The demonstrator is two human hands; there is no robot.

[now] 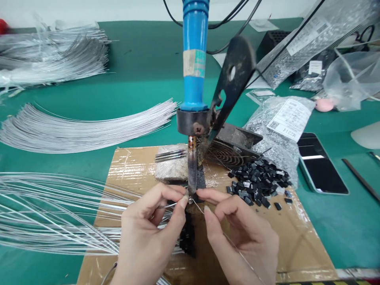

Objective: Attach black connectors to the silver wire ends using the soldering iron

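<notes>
Glossy blue plastic iron handle (195,55), shiny metal wires (59,130), taped cardboard (297,233)

Left hand (151,233) and right hand (243,237) pinched thin wires (170,205) at the tip of the iron (194,79), over cardboard (297,237). Black parts (258,184) lay beside.

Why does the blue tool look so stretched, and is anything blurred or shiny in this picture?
Head view: the blue-handled soldering iron looms large and close, and the table edge bows as with a wide lens; light is soft and even, with faint shadows; glare shows on the plastic bags and phone; both the left hand and right hand look slightly soft.
</notes>
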